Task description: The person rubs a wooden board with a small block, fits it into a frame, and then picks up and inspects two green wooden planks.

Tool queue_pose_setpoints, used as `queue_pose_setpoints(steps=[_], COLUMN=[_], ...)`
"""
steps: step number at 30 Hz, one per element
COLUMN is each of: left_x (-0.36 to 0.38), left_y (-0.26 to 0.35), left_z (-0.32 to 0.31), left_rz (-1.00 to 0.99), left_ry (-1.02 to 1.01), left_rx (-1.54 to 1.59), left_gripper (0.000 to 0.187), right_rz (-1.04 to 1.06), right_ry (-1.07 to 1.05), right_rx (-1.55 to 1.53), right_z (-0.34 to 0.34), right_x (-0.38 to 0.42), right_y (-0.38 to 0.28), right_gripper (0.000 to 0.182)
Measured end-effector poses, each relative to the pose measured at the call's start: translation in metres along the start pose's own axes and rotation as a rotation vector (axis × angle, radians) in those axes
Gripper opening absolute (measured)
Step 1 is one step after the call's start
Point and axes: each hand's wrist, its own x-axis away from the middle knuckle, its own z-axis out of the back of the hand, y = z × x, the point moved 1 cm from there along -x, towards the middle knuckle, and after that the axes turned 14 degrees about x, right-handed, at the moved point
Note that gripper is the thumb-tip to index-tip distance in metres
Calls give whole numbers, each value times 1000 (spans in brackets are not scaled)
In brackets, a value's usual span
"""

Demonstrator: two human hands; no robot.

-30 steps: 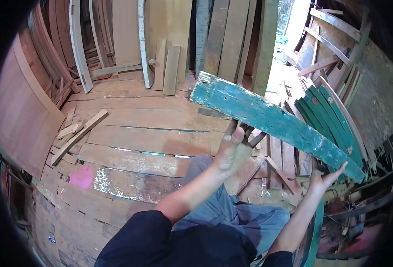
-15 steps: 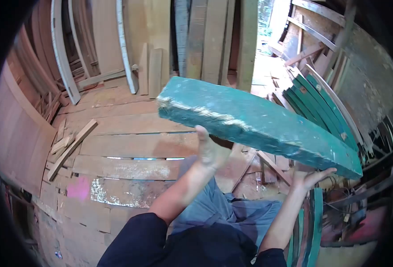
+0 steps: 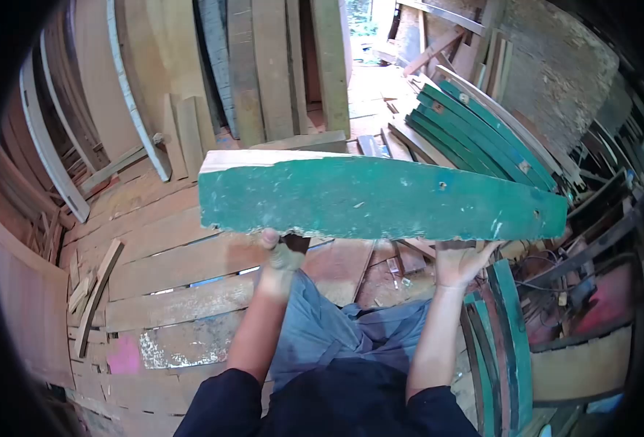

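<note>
A thick wooden plank [image 3: 380,197], painted green with chipped edges and a bare, pale top edge at its left end, is held up in front of me. My left hand [image 3: 285,255] grips its lower edge left of the middle, thumb showing and the other fingers hidden behind the wood. Toward the right end, my right hand [image 3: 459,264] holds the same lower edge, with its fingers mostly behind the plank. Two small holes show near the plank's right end.
Green planks [image 3: 475,138] are stacked behind on the right, and more green boards [image 3: 508,342] stand near my right side. Tall boards [image 3: 271,73] lean at the back. A loose wood strip [image 3: 100,295] lies on the plank floor [image 3: 183,302] at left.
The plank has been turned so its broad green face is toward me, and it now lies more level. Both hands have moved with it; the view has swung right.
</note>
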Motion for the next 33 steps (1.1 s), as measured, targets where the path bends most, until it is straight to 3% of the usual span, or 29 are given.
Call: queue_pose_setpoints(steps=[8,14,17,20,21,23,24,25,27,29,30,31,32,33], left_x=[2,10,10,10,10,5,-5,-18,-18,2,6,11,13,17], left_y=[0,-7,-7,-3,1,4,5,2,7,4,8,12,11,11], left_z=[4,28,36,21,6,-10,-7,2,7,5,13,21,34,51], left_rz=[90,211,215,108,34,-99,-204,-303,-361,-257,-139,-22,22,25], left_ry=[-52,-125,-182,-249,-279,-381,-505,-633,-645,-432,-399,-363,-316,-262], left_rx=[95,209,193,97,67,-30,-49,-68,-131,-182,-183,-184,-158,-93], left_gripper=[94,80,83,99,104,110,111,112,113,114,110,107,103,100], right_rz=[-55,16,-28,-36,-31,-60,-73,-77,-62,-131,-167,-37,-26,-30], right_ry=[145,-18,-151,-653,-643,184,254,-21,-562,-15,120,-606,-539,-629], right_rx=[-39,-101,-197,-270,-270,-216,-118,-164,-254,-149,-159,1,-316,-304], right_z=[-17,3,29,52,54,13,2,20,80,53,32,79,69,34], right_x=[5,-17,-29,-33,-32,-13,-7,-16,-39,-30,-20,-45,-34,-18], right_y=[-5,-3,4,15,17,11,9,15,23,28,16,18,30,23], right_gripper=[75,67,60,48,47,47,47,47,47,61,59,51,56,61])
